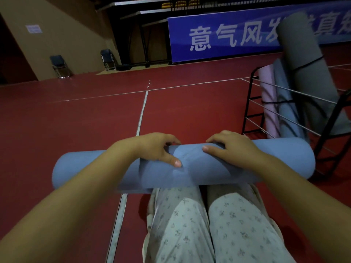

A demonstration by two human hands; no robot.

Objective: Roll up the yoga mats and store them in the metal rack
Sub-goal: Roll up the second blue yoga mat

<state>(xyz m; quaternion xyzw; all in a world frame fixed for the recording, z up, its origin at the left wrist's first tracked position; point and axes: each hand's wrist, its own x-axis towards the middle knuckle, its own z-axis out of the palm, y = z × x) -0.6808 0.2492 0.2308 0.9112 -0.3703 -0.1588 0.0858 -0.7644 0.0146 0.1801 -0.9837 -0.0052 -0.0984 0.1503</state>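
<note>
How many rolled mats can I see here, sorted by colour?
Blue: 2, the blue mat under both hands and the blue mat in the rack
Pink: 1, the pink mat
Grey: 1, the grey mat
Total: 4

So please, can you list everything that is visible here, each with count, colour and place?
rolled mat: 1, blue, across the person's lap, under both hands
metal rack: 1, black with pale rails, on the floor at right
stored mats: 3 rolled, pink, blue, grey, leaning in the rack
folding chairs: 2, dark, by the far wall, and
banner: 1, blue with white characters, at the back
floor: red with white lines
trousers: pale, patterned, on the person's legs
hands: left and right, fingers curled over the rolled mat
</note>
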